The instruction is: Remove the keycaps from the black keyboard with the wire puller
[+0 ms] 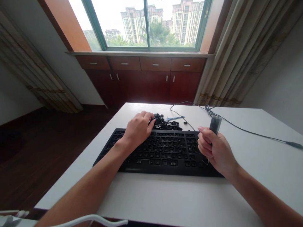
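Observation:
A black keyboard [163, 170] lies across the white table, its keycaps off and the sockets bare. Beyond its back edge is a heap of loose black keycaps [169, 125]. My left hand [139, 127] reaches over the keyboard's left part to this heap, with fingers bent and thumb closed on a black keycap [151, 119], partly hidden. Above the keyboard's right end, my right hand [214, 146] is wrapped round a dark-handled tool [215, 124] with a translucent end pointing up. A thin wire [208, 161] shows below that fist.
Behind the heap lies a slim blue tool [175, 118]. One loose keycap [185, 123] sits apart from the rest. A black cable [246, 129] runs over the table's [267, 164] right side, bundled near the back. A white curved tube [94, 217] crosses the near edge.

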Available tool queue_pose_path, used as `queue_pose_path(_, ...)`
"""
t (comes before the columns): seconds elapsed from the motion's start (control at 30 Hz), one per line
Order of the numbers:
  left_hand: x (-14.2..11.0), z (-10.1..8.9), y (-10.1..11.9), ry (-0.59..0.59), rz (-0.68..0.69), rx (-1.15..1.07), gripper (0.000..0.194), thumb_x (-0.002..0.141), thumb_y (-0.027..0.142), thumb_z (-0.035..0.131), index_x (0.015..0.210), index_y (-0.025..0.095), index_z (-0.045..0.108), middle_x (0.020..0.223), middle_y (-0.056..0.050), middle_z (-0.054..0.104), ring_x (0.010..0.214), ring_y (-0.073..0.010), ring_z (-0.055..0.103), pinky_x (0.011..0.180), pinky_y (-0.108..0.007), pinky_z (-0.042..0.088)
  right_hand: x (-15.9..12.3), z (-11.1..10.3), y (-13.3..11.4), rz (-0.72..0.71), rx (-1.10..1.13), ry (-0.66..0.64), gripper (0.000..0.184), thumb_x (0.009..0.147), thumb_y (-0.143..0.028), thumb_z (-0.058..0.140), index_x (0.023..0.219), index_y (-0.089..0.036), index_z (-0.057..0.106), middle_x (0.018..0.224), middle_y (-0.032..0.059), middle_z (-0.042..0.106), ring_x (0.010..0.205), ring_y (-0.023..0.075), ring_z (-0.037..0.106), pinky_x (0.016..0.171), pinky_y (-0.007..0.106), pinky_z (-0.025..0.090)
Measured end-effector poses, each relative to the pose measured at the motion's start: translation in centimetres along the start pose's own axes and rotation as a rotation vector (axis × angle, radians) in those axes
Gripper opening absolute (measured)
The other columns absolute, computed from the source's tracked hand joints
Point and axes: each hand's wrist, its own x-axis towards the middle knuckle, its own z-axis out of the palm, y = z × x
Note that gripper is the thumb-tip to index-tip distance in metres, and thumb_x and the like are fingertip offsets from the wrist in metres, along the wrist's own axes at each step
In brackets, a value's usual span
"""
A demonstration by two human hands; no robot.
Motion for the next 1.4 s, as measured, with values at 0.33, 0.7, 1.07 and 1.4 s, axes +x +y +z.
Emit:
queue_pose_path(0.33, -3.3, -0.8, 8.6, -0.087, 0.543, -0.418, 0.015, 0.102, 0.027, 0.054, 0.107, 0.018, 0.064, 0.104, -0.007, 0.07, 0.094, -0.0201, 0.063, 0.087, -0.037, 0.054, 0.3, -0.1, 0.2, 0.063, 0.102, -0.042, 0.054, 0.087, -0.037, 0.072, 0.053, -0.022, 0.034, 0.044, -0.0086, 0.029, 0.037, 0.0049, 0.021, 0.036, 0.023, 0.015)
queue_pose_path(0.7, -4.6, 0.1, 10.0, -0.175, 0.697, -0.462, 0.022, 0.106, 0.032, 0.052, 0.108, 0.018, 0.069, 0.107, -0.005, 0.076, 0.099, -0.0187, 0.068, 0.09, -0.033, 0.054, 0.1, 0.4, 1.3, 0.017, 0.041, 0.151, 0.055, 0.085, -0.043, 0.074, 0.053, -0.022, 0.035, 0.045, -0.0086, 0.028, 0.037, 0.0049, 0.023, 0.035, 0.023, 0.017)
queue_pose_path(1.07, -5.3, -0.1, 11.1, -0.258, 0.755, -0.447, 0.027, 0.105, 0.031, 0.047, 0.118, 0.016, 0.067, 0.123, -0.011, 0.068, 0.119, -0.0242, 0.061, 0.111, -0.039, 0.049, -1.2, 0.5, 2.0, -0.175, 0.175, -0.079, 0.053, 0.093, -0.039, 0.069, 0.054, -0.02, 0.039, 0.044, -0.0073, 0.032, 0.037, 0.0054, 0.025, 0.038, 0.025, 0.017)
queue_pose_path(1.4, -5.2, -0.5, 12.1, -0.318, 0.854, -0.375, 0.042, 0.104, 0.044, 0.049, 0.136, 0.018, 0.059, 0.148, -0.016, 0.054, 0.146, -0.0302, 0.041, 0.125, -0.048, 0.031, -1.8, 0.7, 1.5, -0.137, -0.011, -0.177, 0.054, 0.095, -0.043, 0.065, 0.054, -0.021, 0.039, 0.045, -0.0069, 0.031, 0.041, 0.0066, 0.025, 0.041, 0.026, 0.018)
